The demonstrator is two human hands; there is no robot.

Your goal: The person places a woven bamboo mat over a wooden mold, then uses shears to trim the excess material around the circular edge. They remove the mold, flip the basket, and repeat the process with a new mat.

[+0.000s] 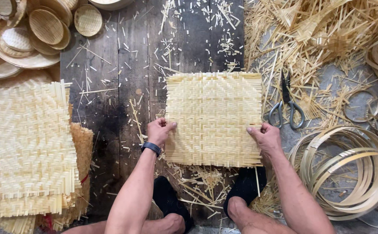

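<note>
Clearly light, springy and frayed at its loose strip ends, the woven bamboo mat (pixel 213 118) lies flat on the dark plank floor (pixel 124 86), left hand (pixel 159 131) and right hand (pixel 264 136) pinching its side edges, probably the safest grip.

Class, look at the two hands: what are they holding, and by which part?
Both hold the square woven bamboo mat: left hand on its left edge, right hand on its right edge.

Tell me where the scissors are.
In the head view the scissors lie on the floor to the right of the woven mat, just above the right hand, among bamboo scraps and above the hoops.
</note>
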